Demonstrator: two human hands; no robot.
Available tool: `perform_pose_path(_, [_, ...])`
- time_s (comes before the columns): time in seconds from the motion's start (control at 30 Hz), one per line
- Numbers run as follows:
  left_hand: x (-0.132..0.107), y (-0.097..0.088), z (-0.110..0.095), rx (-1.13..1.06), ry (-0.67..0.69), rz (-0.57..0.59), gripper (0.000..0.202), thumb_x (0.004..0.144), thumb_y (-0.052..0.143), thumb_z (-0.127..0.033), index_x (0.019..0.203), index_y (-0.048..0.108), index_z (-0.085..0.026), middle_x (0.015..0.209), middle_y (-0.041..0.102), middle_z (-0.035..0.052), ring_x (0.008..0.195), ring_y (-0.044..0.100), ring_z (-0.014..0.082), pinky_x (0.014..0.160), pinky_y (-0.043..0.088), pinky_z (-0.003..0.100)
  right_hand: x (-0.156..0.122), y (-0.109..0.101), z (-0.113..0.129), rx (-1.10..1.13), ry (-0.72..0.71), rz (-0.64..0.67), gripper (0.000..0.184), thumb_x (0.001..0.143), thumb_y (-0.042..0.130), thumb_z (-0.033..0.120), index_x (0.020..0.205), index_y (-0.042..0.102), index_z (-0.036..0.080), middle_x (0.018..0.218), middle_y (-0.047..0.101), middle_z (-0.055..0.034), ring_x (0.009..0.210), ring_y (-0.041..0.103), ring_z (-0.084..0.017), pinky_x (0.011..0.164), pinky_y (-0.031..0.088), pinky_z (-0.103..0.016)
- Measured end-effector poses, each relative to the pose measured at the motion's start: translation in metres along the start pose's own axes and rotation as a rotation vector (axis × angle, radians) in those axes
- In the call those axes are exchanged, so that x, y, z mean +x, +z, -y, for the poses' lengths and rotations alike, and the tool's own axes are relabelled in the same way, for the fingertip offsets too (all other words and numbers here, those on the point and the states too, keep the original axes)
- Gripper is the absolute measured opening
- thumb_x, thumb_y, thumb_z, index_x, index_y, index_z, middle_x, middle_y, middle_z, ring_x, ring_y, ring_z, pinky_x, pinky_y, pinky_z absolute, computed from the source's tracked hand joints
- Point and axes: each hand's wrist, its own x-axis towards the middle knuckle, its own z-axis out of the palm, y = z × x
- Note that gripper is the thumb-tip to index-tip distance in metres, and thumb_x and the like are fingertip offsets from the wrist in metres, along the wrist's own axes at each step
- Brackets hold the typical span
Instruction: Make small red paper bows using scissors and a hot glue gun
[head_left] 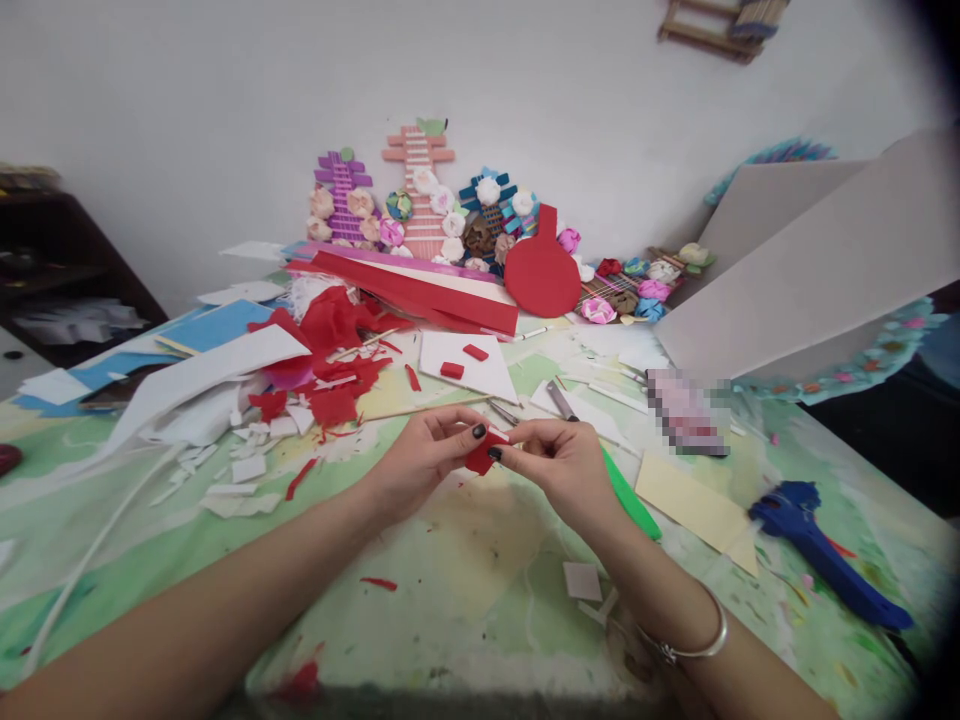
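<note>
My left hand and my right hand meet above the middle of the table, both pinching a small red foam piece between thumbs and fingertips. The piece is partly hidden by my fingers. A silver bracelet sits on my right wrist. Just beyond my hands lies a white sheet with two small red rectangles on it. A green tool lies under my right hand.
Red paper scraps and white offcuts litter the left. A red guitar-shaped cutout and paper flowers stand at the wall. A blue glue gun lies right, beside a yellow card. Grey boards lean at right.
</note>
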Motion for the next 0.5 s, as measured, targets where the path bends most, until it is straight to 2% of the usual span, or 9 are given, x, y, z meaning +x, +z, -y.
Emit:
perform_pose_path(0.1, [-0.0007,0.0002,-0.0039,0.223,0.112,-0.054,0.016,0.072,0.076,-0.030,0.076,0.074,-0.015,0.066,0.069,0.0033,0.063,0.060,0.0141,0.066,0.048,0.027,-0.0001,-0.0004,0.0013,-0.022,0.000,-0.010,0.020,0.067,0.074,0.035,0.068,0.072,0.015,0.044,0.027,0.0087,0.044,0.023,-0.006,0.044,0.016,-0.025])
perform_pose_path(0.17, [-0.0013,0.0006,-0.0065,0.278,0.125,-0.071,0.014,0.071,0.077,-0.028,0.076,0.074,-0.016,0.066,0.070,0.0033,0.063,0.061,0.0148,0.066,0.049,0.028,0.0002,-0.0007,0.0015,-0.022,-0.003,-0.005,0.022,0.067,0.074,0.037,0.067,0.072,0.015,0.044,0.026,0.0087,0.044,0.023,-0.006,0.044,0.016,-0.025])
perform_pose_path(0.37, [-0.0022,0.0028,-0.0076,0.258,0.108,-0.042,0.012,0.067,0.078,-0.025,0.071,0.072,-0.015,0.067,0.068,0.0030,0.061,0.060,0.0140,0.062,0.050,0.027,0.0005,-0.0008,-0.0003,-0.044,-0.037,0.018,0.025,0.067,0.074,0.039,0.063,0.067,0.015,0.043,0.028,0.0089,0.043,0.024,-0.005,0.042,0.015,-0.024])
perform_pose_path(0.43, [-0.0019,0.0020,-0.0058,0.239,0.118,-0.047,0.012,0.066,0.079,-0.023,0.069,0.070,-0.015,0.067,0.067,0.0020,0.060,0.059,0.0127,0.060,0.049,0.026,0.0005,-0.0009,-0.0006,-0.051,-0.050,0.029,0.025,0.068,0.074,0.038,0.062,0.066,0.015,0.042,0.033,0.0084,0.042,0.027,-0.005,0.041,0.018,-0.023])
perform_pose_path(0.5, [-0.0014,0.0004,-0.0040,0.225,0.130,-0.067,0.013,0.066,0.079,-0.022,0.066,0.068,-0.015,0.068,0.066,0.0013,0.062,0.059,0.0120,0.060,0.048,0.025,0.0008,-0.0015,-0.0006,-0.053,-0.041,0.076,0.024,0.071,0.072,0.037,0.064,0.067,0.015,0.043,0.044,0.0058,0.041,0.035,-0.005,0.041,0.024,-0.021])
